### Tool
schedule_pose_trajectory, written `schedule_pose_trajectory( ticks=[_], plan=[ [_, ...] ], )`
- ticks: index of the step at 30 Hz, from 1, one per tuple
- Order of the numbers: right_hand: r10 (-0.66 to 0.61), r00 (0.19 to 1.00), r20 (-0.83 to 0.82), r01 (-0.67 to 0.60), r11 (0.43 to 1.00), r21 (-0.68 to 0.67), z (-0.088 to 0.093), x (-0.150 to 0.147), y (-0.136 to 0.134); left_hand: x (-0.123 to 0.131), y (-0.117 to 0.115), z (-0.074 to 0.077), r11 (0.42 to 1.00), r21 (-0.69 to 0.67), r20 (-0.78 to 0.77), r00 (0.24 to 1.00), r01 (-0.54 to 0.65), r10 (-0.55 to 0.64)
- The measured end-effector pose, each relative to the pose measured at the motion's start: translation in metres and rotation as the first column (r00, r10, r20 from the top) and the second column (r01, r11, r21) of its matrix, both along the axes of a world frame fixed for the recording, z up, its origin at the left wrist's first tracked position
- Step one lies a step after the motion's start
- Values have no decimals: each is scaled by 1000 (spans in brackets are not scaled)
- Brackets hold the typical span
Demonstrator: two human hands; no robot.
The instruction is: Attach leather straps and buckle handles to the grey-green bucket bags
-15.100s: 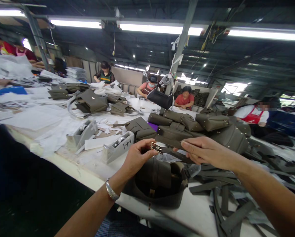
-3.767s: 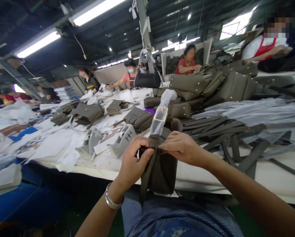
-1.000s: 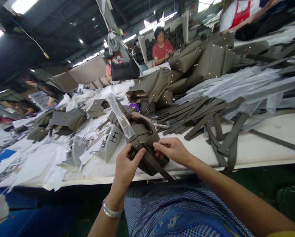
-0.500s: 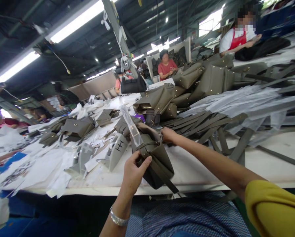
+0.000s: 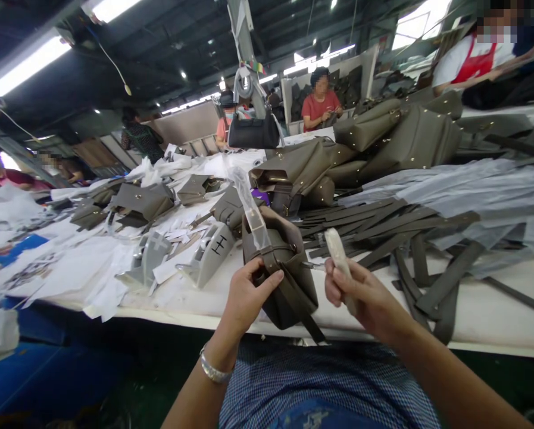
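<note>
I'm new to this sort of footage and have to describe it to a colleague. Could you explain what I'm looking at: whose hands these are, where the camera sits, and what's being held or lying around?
There is no machine here: these are a person's two bare hands. The camera is worn on that person's head, looking forward and down.

The left hand grips an olive bag at the near edge of a pale work table. The right hand holds a pale-handled tool; its thin shaft points towards the bag, though I can't tell whether it touches.

To the right lie loose straps, with piled bags behind. To the left are two grey stands and white sheets. Other people sit or stand farther back.
</note>
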State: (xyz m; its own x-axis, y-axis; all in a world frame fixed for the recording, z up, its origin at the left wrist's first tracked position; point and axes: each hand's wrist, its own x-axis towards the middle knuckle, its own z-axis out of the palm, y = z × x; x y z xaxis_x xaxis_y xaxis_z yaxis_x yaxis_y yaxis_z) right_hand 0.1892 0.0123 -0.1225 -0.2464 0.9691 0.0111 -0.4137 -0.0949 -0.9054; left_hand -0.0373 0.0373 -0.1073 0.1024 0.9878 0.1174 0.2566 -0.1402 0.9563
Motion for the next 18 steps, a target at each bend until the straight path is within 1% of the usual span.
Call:
schedule_pose_trajectory(
  ticks=[2,3,4,6,8,11,18],
  plan=[
    [51,998,48,-52,998,33,1,-14,-16,0,0,1,1000,-2,3,1000,3,-3],
    [54,996,73,-57,998,37,0,-20,-21,0,0,1,1000,0,4,1000,5,-5],
    [32,994,103,-36,999,37,-1,-26,-25,1,0,2,1000,2,7,1000,7,-7],
    [-68,978,196,58,997,55,-3,-35,-29,1,0,2,1000,4,17,1000,13,-13],
    [-165,936,312,137,984,110,-3,-40,-31,1,-1,2,1000,4,24,1000,16,-16],
    [-226,882,413,159,969,190,-3,-45,-32,2,0,1,1000,17,29,1000,11,-12],
    [-310,823,477,193,941,279,-4,-52,-36,1,2,0,999,15,36,999,34,-35]
  ],
)
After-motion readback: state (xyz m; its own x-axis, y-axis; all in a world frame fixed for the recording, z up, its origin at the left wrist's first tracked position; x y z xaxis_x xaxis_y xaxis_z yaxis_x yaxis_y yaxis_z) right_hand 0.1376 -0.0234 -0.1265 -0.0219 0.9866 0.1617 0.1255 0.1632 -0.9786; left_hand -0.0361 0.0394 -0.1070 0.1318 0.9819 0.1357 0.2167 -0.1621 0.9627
